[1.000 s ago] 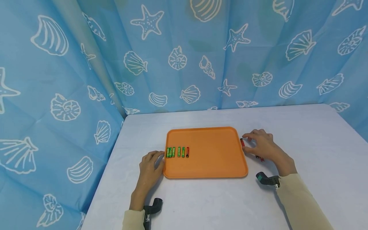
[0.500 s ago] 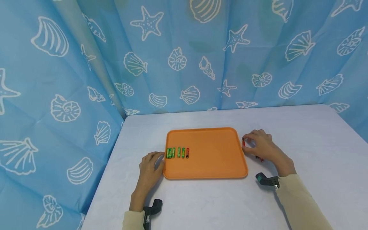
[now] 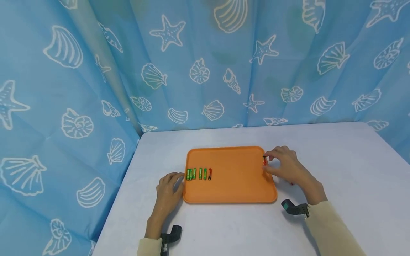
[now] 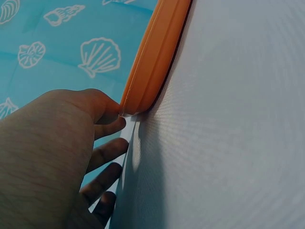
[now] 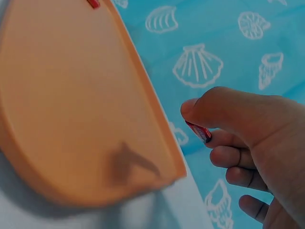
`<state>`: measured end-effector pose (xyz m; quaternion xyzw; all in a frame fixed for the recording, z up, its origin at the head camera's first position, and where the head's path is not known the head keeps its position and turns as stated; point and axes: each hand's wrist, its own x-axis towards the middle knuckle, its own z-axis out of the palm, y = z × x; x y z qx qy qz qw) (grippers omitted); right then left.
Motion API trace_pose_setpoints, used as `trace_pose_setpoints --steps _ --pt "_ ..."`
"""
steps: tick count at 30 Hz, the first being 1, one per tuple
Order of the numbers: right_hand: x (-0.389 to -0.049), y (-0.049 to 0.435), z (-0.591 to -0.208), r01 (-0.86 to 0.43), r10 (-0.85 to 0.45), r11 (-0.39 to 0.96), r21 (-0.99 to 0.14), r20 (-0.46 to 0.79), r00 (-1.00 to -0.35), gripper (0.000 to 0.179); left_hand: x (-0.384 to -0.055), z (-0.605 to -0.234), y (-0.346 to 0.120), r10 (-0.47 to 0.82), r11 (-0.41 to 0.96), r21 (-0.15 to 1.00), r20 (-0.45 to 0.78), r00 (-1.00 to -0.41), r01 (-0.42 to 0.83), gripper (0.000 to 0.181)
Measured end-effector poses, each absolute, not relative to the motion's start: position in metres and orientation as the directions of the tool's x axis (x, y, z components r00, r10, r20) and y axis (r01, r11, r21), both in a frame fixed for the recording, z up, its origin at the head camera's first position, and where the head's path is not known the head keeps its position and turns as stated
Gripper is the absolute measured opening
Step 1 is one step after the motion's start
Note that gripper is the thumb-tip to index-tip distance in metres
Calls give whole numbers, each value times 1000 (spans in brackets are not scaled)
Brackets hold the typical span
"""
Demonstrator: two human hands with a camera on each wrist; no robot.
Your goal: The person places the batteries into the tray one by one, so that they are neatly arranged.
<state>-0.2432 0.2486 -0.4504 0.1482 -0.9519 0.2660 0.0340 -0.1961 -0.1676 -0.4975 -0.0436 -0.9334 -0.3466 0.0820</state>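
My right hand pinches a red and black battery between thumb and index finger, over the right edge of an orange tray. In the right wrist view the held battery shows above the tray surface, its other fingers loosely bent. Several green batteries lie in a row at the tray's left, followed by one red battery. My left hand rests beside the tray's left edge. In the left wrist view, its thumb touches the tray rim, with the fingers apart.
A bit of red shows on the white table behind my right wrist, mostly hidden. A blue curtain with shell prints hangs along the back and left side. Each wrist wears a black camera mount.
My right hand has lifted the red battery from beside the tray and carried it left over the tray's edge. The left hand stays at the tray. The head view has tilted slightly.
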Motion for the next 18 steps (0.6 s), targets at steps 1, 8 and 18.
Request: trace_pose_setpoints --steps 1,8,18 --pt "-242 245 -450 -317 -276 807 -498 157 -948 42 -195 -498 -167 23 756 640 184 -983 138 33" --pt "-238 226 -450 -435 -351 751 -497 256 -900 39 -194 -500 -167 23 769 622 202 -979 146 32" --pt "-240 206 -453 -457 -358 721 -521 286 -889 38 -196 -500 -167 20 768 623 206 -978 146 32"
